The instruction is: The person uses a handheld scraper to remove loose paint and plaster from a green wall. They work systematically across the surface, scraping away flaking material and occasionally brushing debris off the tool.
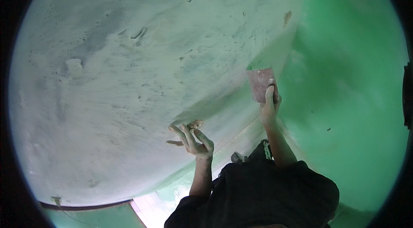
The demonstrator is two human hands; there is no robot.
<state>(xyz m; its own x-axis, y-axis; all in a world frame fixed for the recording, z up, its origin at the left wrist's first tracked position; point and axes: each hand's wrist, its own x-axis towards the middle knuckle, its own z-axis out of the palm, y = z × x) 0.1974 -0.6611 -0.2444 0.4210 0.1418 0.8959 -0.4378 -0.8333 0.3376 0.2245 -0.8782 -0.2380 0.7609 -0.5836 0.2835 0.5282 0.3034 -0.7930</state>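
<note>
In front of me rises a pale wall point(155, 66) with patchy, dusty plaster. My left hand point(195, 142) has its fingers spread and holds nothing. Its fingertips are at the wall surface, beside a chipped brown patch point(196, 124); whether they press on it I cannot tell. My right hand point(270, 107) grips a reddish-brown sheet that looks like sandpaper point(260, 81). The thumb lies across its lower right corner, and the other fingers are mostly hidden behind it. White dust marks the sheet, which is close to the wall near the corner.
A green wall point(348, 99) meets the pale one on my right. Another chipped spot point(287, 18) shows high near that corner. Below are a light tiled floor point(155, 203) and, at lower left, a plug with a cord point(56, 201) above a green surface point(100, 218).
</note>
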